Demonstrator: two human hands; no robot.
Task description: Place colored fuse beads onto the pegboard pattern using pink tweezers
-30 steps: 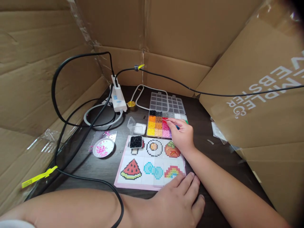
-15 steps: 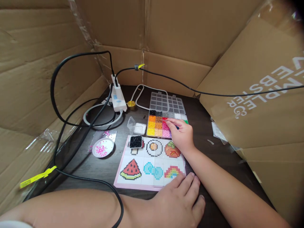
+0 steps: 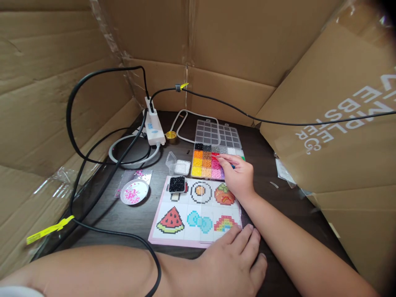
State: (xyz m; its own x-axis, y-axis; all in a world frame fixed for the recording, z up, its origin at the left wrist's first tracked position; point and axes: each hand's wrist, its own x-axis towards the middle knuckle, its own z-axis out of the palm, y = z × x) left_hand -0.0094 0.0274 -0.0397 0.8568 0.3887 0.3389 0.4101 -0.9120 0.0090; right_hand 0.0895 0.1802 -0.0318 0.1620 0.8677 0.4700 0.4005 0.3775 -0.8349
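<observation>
My right hand [image 3: 238,175] hovers over the bead organiser box [image 3: 206,161], its fingers pinched on a thin tweezer whose tip points into the red and pink compartments. My left hand [image 3: 232,260] lies flat on the dark table, fingers spread, touching the near right corner of the pattern sheet [image 3: 198,212]. That sheet shows a watermelon, an egg, a strawberry, a blue shape and a rainbow. A small square tray of black beads [image 3: 177,184] sits on the sheet's far left corner.
A round white dish of pink beads [image 3: 134,192] rests on a pegboard at left. The box's clear lid [image 3: 218,134] lies open behind. A small clear case [image 3: 178,165], a white power strip [image 3: 154,126], black cables [image 3: 93,198] and cardboard walls [image 3: 340,136] surround the table.
My right hand has shifted slightly over the bead box, the tweezer tip staying in the red and pink compartments. My left hand has not moved.
</observation>
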